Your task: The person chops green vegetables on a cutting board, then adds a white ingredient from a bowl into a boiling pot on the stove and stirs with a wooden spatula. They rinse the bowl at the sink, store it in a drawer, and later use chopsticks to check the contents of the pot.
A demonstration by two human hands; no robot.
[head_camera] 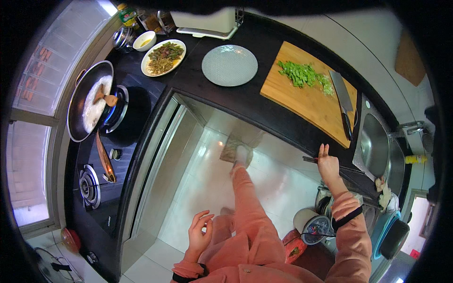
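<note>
My left hand (200,230) hangs in front of my body with loosely curled fingers, holding nothing. My right hand (328,168) is at the black counter's front edge, just below the wooden cutting board (283,86). A short dark bar (310,159) meets this hand; whether the fingers grip it is unclear. Chopped green vegetables (300,74) and finely cut pieces (325,85) lie on the board. Beside them rests a cleaver (342,99), its black handle towards me. A grey patterned plate (230,65) sits left of the board.
A wok (75,109) holding white foamy contents and a wooden spatula (102,97) is over a lit burner. A cooked dish (164,56) and small white bowl (145,40) stand behind it. The sink (373,141) is at right; a bin (315,230) stands below.
</note>
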